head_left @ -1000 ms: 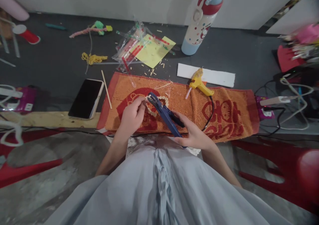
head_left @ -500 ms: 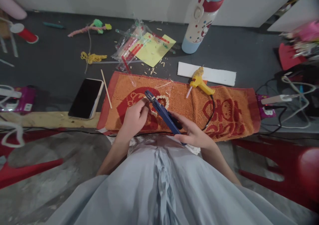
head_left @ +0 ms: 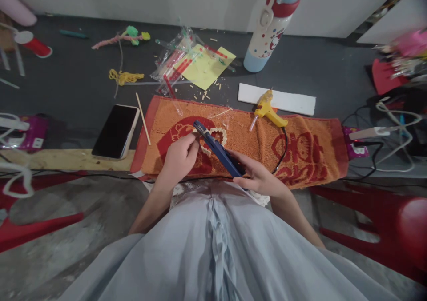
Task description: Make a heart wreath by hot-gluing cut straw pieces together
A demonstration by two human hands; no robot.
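A dark blue phone (head_left: 218, 152) is tilted nearly edge-on above an orange towel (head_left: 242, 134) with red patterns. My right hand (head_left: 258, 176) grips its lower end, thumb on the near side and fingers on the far side. At the upper end is my left hand (head_left: 180, 156), its fingers curled closed against the phone; the fingertips are partly hidden. Behind the phone, a ring of small pale pieces (head_left: 223, 134) lies on the towel. To the right, a yellow glue gun (head_left: 267, 107) with a clear stick rests across the towel's edge and a white strip (head_left: 296, 102).
Left of the towel lie a second phone (head_left: 115, 132) and a thin wooden stick (head_left: 143, 119). Plastic wrappers, a yellow paper (head_left: 207, 72) and cut bits are behind it. A bottle (head_left: 267, 34) stands at the back. Power strips with cables (head_left: 356, 143) sit at both sides.
The phone's lower end has shifted very slightly up in my right hand. Both hands stay in almost the same place; the things on the table have not moved.
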